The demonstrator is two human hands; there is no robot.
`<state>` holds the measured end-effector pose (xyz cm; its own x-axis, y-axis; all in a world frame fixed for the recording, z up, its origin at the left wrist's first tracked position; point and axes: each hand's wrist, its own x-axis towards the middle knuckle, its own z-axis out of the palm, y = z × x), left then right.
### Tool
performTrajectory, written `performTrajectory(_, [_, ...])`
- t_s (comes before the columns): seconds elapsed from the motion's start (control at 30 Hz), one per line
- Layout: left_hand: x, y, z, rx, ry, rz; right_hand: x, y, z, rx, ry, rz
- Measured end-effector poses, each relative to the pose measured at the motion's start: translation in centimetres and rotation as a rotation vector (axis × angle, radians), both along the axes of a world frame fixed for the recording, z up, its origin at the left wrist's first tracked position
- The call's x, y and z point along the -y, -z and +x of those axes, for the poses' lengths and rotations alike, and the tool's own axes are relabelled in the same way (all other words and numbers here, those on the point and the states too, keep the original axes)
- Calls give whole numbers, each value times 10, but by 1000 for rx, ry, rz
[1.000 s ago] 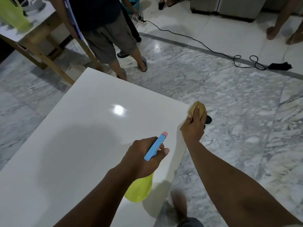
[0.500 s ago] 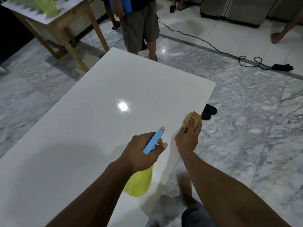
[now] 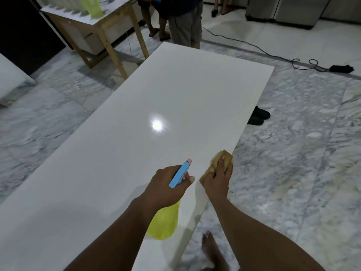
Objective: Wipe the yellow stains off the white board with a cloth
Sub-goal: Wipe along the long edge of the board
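Your white board (image 3: 136,153) shows no yellow stain that I can make out, so the job looks nearly done, with your left hand (image 3: 166,186) wrapped round the spray bottle (image 3: 164,225) and your right hand (image 3: 217,178) gripping the cloth (image 3: 216,157) down on its near right edge.

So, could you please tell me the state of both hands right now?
Left hand: closed round the spray bottle, held over the white board.
Right hand: closed on the cloth, pressing it at the board's right edge.
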<state>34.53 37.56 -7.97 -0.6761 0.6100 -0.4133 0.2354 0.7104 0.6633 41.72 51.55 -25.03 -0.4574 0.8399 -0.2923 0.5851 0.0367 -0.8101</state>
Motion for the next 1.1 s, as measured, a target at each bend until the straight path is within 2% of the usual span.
performTrajectory(0.2, [61, -8, 44, -65, 29, 33, 83, -5, 43, 32, -119, -19])
performTrajectory(0.33, [132, -15, 88, -109, 2, 58, 153, -9, 82, 48, -191, 9])
performTrajectory(0.47, [210, -17, 125, -104, -34, -2, 227, -10, 122, 29, -235, -29])
performTrajectory(0.73, [361, -39, 178, -96, -142, -35, 366, -7, 164, 56, -179, -7])
performTrajectory(0.83, [422, -40, 186, -114, -178, -43, 414, -2, 178, -7, -175, -53])
performTrajectory(1.0, [522, -33, 203, -167, -135, -68, 495, 4, 191, 167, -75, 33])
performTrajectory(1.1, [589, -27, 215, -161, -123, -48, 551, 6, 208, 203, -103, 106])
